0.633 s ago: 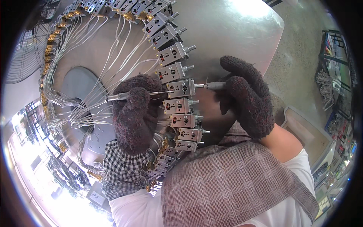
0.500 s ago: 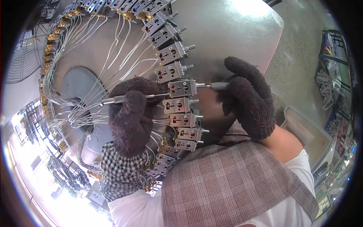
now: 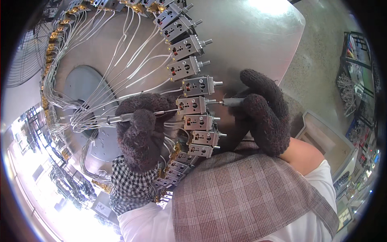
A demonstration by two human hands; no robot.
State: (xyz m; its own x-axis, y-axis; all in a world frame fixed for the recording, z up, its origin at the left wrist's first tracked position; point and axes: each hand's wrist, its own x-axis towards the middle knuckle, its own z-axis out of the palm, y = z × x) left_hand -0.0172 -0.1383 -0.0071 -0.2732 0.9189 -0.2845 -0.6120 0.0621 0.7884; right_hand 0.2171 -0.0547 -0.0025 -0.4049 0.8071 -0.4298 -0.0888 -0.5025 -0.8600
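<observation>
My left hand (image 3: 139, 133), in a dark knitted glove, closes around a thin grey-handled probe (image 3: 121, 117). Its slender metal tip reaches the wired end of a small metal switch box (image 3: 191, 105) with a protruding shaft. From the other side, my right hand (image 3: 266, 113), also gloved, pinches a thicker grey-handled tool (image 3: 233, 102). That tool's tip meets or nearly meets the end of the same box's shaft; exact contact is hard to tell. Right beside it, another switch box (image 3: 199, 86) juts out a little farther than its neighbours.
Several similar boxes line the rim of a round metal plate (image 3: 105, 44), with white wires (image 3: 133, 72) running to a grey hub (image 3: 86, 82). A fan guard (image 3: 28, 56) stands at the left. A tray (image 3: 324, 135) sits at the right, near stocked shelving (image 3: 356, 60).
Both tools have moved from the jutting switch box to the neighbouring box nearer my body. The ring of boxes sits slightly higher in view. Both hands keep their grip.
</observation>
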